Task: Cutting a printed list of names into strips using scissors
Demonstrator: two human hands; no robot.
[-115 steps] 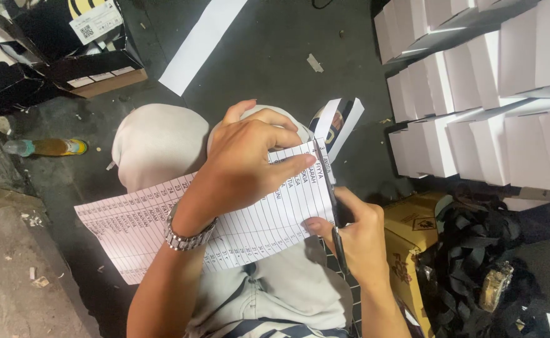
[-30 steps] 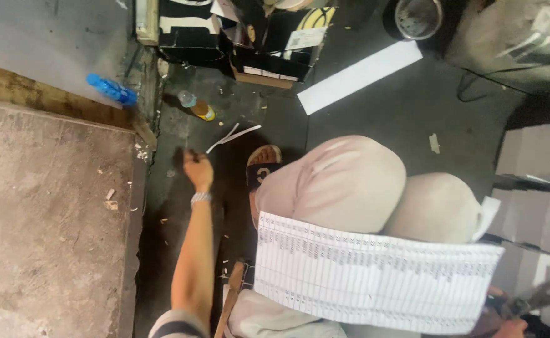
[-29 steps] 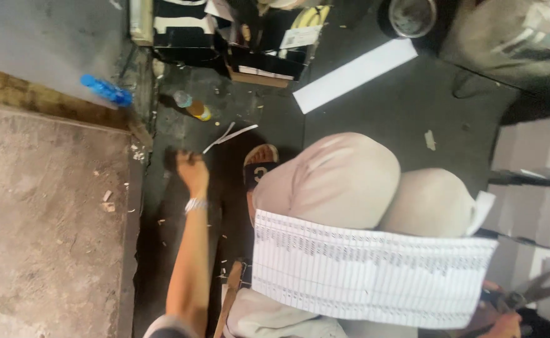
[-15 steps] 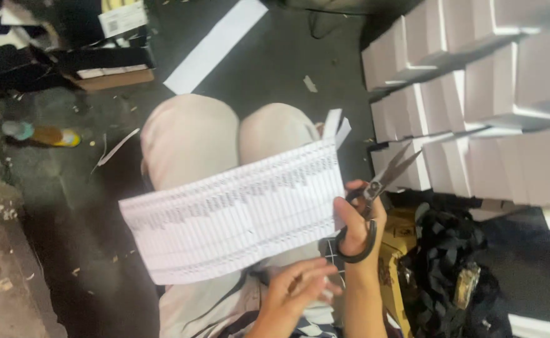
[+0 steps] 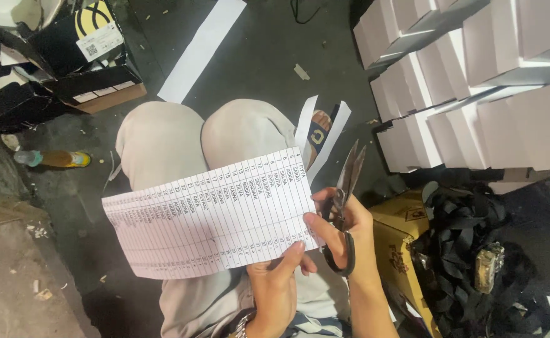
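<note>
A ruled paper sheet [image 5: 212, 213], covered in rows of small print, is held flat above the person's knees [image 5: 193, 141] in light trousers. Its near edge is pinched by the left hand [image 5: 278, 281], whose grip is closed on the sheet from below, thumb tip on the printed face. The sheet's right corner is touched by the thumb of the right hand [image 5: 344, 228], whose grip is closed through the black handles of the scissors [image 5: 344, 194]; the blades are seen slightly parted, pointing away just beside the sheet's right edge. Two narrow cut strips [image 5: 319, 134] hang beyond the blades, over a sandalled foot.

Under everything lies a dark concrete floor [image 5: 262, 56], scattered with scraps; a long white paper strip [image 5: 203, 50] lies well beyond the grip. Right of the right hand, stacked white boxes [image 5: 469, 81] wall off that side, with a yellow carton [image 5: 403, 244] and a heap of black straps [image 5: 475, 250] close by. Left of the left hand, open floor holds a lying bottle [image 5: 53, 158]; dark cartons [image 5: 68, 62] sit farther off.
</note>
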